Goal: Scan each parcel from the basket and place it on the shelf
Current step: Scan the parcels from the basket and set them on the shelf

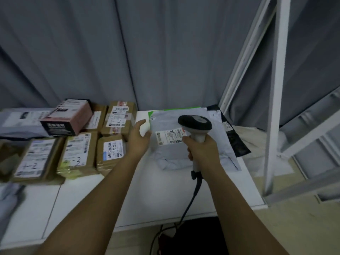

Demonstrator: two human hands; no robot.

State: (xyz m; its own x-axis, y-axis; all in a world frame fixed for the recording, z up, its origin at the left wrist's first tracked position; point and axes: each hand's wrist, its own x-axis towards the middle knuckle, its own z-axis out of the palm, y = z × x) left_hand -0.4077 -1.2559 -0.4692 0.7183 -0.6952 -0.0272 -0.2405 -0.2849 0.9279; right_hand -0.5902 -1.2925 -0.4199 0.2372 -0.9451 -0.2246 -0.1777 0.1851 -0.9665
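The grey mailer [185,144] lies flat on the tabletop [147,190], label up. Right hand [200,150] grips the scanner [195,124] above the label. Left hand [139,137], fingers relaxed, touches the mailer's left edge. Judged soft, light, slippery film: grasp across an edge, supporting underneath.

One camera sits on the person's head. It looks forward and down, close over the white worktop [165,190], just behind the fingers [142,124].
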